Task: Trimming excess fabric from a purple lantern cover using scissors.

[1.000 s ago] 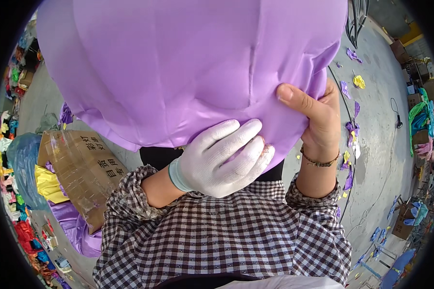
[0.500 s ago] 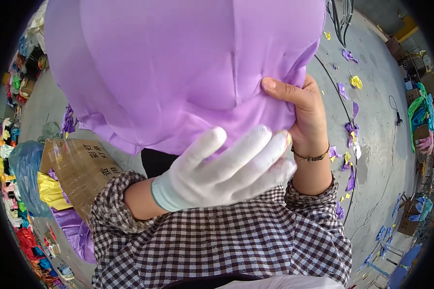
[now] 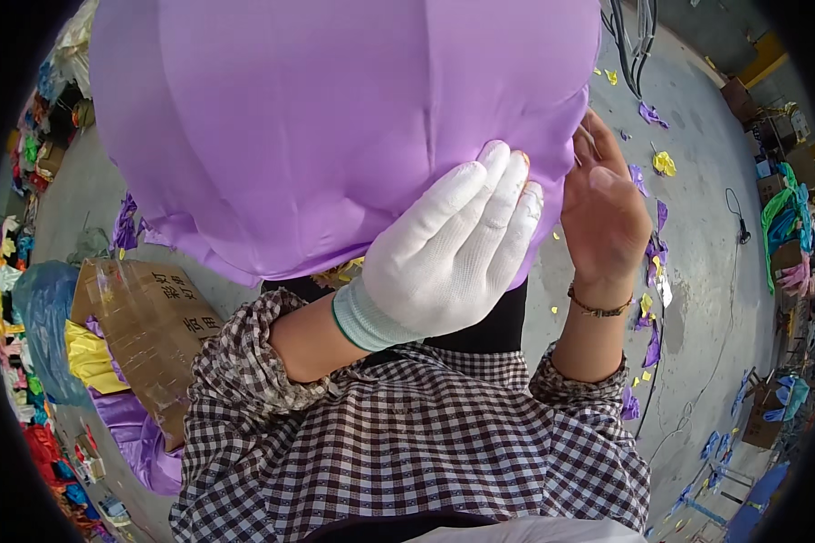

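A large rounded form covered in shiny purple cloth [image 3: 308, 127], with seams running down it, fills the upper part of the head view. My left hand [image 3: 444, 249], in a white knitted glove, lies flat against its lower right part, fingers stretched out and close together. At the right edge of the cloth is my bare right hand [image 3: 607, 217], open with its palm turned toward the form. Some of its fingertips are hidden or blurred by the cloth's edge. Loose cloth gathers along the form's lower rim.
A cardboard box [image 3: 145, 317] stands at the left beside a blue plastic bag [image 3: 50, 326], with yellow cloth [image 3: 92, 355] and purple cloth [image 3: 136, 439] next to it. Purple and yellow scraps lie along a black cable on the right floor. Dark cables [image 3: 638, 45] hang at upper right.
My right hand has let go of the cloth's edge and moved right, its fingers opening. My left hand has moved up onto the cloth and now lies against it.
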`<state>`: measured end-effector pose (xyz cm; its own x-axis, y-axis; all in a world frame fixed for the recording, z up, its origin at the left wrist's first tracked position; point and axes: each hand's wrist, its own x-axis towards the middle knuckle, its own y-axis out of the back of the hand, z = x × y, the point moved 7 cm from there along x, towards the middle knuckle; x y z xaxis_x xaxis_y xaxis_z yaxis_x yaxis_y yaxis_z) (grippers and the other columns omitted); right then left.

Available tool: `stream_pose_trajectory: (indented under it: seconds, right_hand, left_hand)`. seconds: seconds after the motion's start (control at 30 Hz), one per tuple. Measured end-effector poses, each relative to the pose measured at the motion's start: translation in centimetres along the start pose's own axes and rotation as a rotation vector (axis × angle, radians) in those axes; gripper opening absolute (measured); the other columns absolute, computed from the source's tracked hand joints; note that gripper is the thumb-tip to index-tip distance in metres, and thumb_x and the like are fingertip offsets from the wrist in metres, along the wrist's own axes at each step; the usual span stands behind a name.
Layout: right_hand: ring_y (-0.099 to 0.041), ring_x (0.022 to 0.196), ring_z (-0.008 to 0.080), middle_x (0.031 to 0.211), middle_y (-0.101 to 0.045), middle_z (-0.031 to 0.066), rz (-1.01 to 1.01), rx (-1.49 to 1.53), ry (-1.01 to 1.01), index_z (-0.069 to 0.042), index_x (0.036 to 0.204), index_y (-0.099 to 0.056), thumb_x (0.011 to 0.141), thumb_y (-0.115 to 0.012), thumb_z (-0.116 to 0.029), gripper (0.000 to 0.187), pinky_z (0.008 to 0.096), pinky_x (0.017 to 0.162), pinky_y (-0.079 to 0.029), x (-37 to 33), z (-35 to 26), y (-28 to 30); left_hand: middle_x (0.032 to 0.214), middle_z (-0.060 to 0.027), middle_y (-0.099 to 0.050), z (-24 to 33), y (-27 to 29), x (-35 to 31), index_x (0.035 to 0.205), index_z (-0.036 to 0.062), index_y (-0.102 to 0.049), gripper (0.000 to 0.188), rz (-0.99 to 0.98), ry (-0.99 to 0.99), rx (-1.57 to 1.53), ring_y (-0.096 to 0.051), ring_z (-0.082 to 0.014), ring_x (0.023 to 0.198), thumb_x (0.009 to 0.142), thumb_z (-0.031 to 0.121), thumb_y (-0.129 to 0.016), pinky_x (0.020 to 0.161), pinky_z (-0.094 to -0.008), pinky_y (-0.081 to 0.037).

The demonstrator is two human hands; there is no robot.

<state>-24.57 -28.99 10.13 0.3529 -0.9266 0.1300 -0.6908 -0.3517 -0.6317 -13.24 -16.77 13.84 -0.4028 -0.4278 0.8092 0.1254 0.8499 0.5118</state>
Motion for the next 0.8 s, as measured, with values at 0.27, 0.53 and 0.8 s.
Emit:
stream_pose_trajectory:
  seconds: [0.27,0.53,0.8]
  right_hand:
    - [-0.072,0.084,0.0150,0.097,-0.075,0.0091,-0.111,-0.438,-0.082,0.004,0.107,-0.070,0.077,-0.090,-0.016,0.042,0.0278,0.080,-0.057,1.8,0.6,-3.3]
    - [-0.071,0.074,0.0136,0.087,-0.076,0.0091,-0.042,-0.395,-0.011,0.002,0.096,-0.075,0.083,-0.085,-0.009,0.020,0.0257,0.070,-0.059,2.1,0.7,-4.7]
    - [-0.071,0.076,0.0133,0.087,-0.076,0.0090,-0.022,-0.317,-0.065,0.002,0.094,-0.075,0.083,-0.084,-0.007,0.017,0.0264,0.072,-0.058,2.7,1.6,-4.7]
  left_hand:
    - [0.116,-0.0140,-0.074,0.1,-0.2,-0.1,0.112,-0.0030,-0.072,0.026,0.010,-0.025,-0.047,-0.071,-0.0238,0.112,0.094,0.010,-0.058,0.107,-0.0330,-0.051]
    - [0.112,-0.0115,-0.075,-0.1,-0.3,0.1,0.107,0.0011,-0.074,0.023,-0.014,-0.042,-0.115,-0.072,-0.0228,0.108,0.092,0.014,-0.063,0.102,-0.0324,-0.052]
    - [0.106,-0.0086,-0.075,-0.2,-0.2,-0.3,0.102,0.0060,-0.076,0.020,-0.022,-0.035,-0.204,-0.073,-0.0233,0.102,0.087,0.017,-0.069,0.094,-0.0341,-0.051]
